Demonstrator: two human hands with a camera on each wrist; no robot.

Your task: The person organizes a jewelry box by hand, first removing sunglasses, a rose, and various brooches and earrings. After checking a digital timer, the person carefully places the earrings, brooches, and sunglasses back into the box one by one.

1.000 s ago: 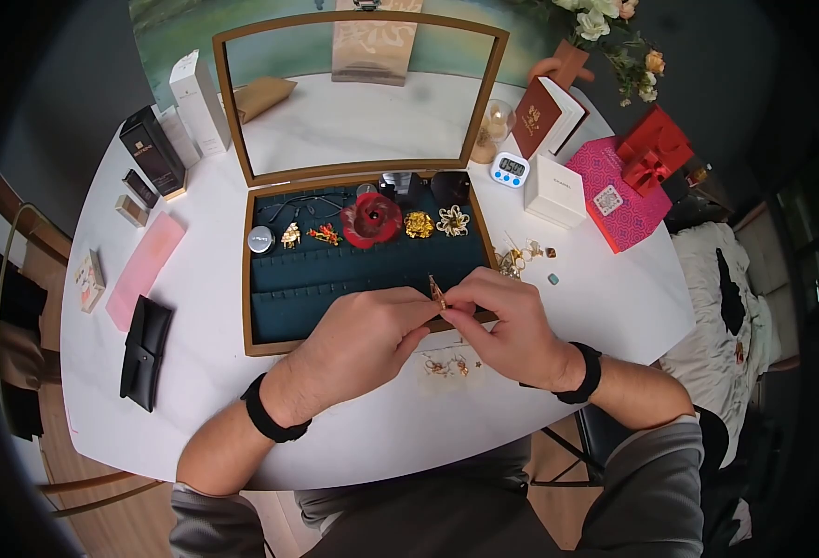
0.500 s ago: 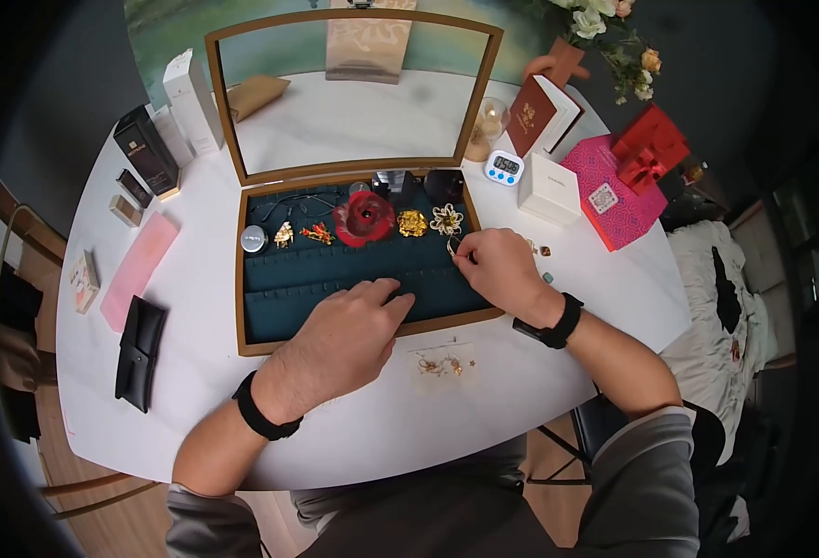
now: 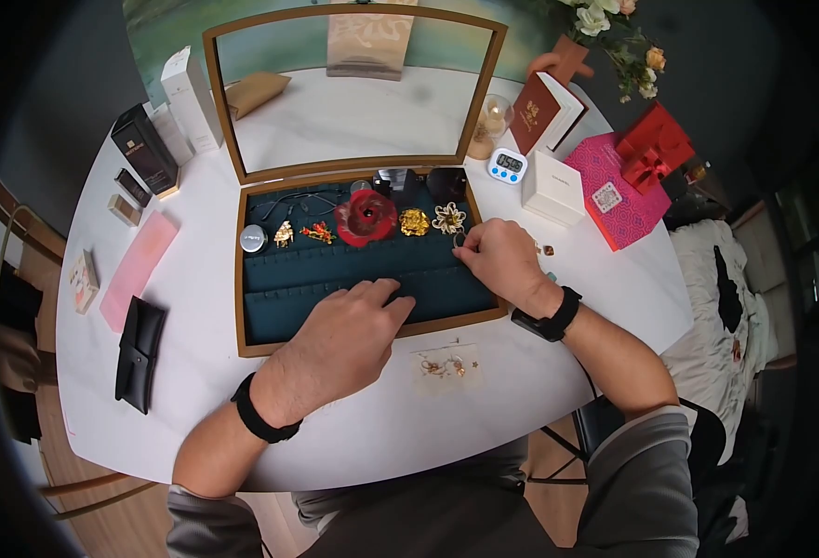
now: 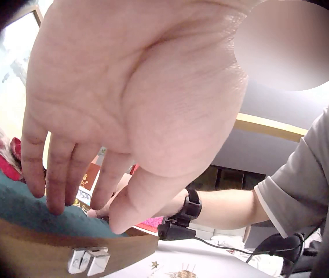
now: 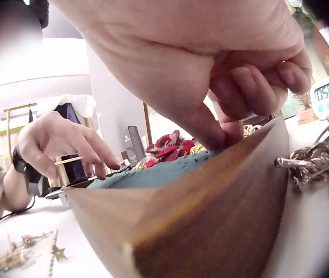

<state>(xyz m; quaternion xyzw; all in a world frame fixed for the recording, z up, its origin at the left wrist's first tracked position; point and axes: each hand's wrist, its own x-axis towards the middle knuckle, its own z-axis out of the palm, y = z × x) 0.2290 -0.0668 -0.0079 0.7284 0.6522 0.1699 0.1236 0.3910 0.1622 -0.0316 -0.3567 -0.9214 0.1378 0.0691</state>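
Observation:
A wooden jewelry box (image 3: 241,307) with teal lining (image 3: 284,316) lies open, its glass lid upright at the back. My right hand (image 3: 505,265) pinches a small ring (image 3: 459,241) between thumb and forefinger, low over the lining at the box's right side. In the right wrist view the fingertips (image 5: 231,130) reach down to the lining, and the ring is hidden. Just behind them sits a flower-shaped brooch (image 3: 448,219), beside a gold flower piece (image 3: 414,222) and a red flower (image 3: 366,219). My left hand (image 3: 349,330) hovers over the front of the box, fingers loosely extended, holding nothing.
Several small earrings (image 3: 448,366) lie in front of the box. To the right stand a timer (image 3: 507,166), a white box (image 3: 552,191) and a pink bag (image 3: 619,219). At left are a black case (image 3: 139,353), a pink strip (image 3: 141,270) and cosmetic boxes (image 3: 146,153).
Both hands held the piece together near the box's front right; then the hands parted. My right hand carried the ring back toward the flower-shaped brooch, and my left hand drew left.

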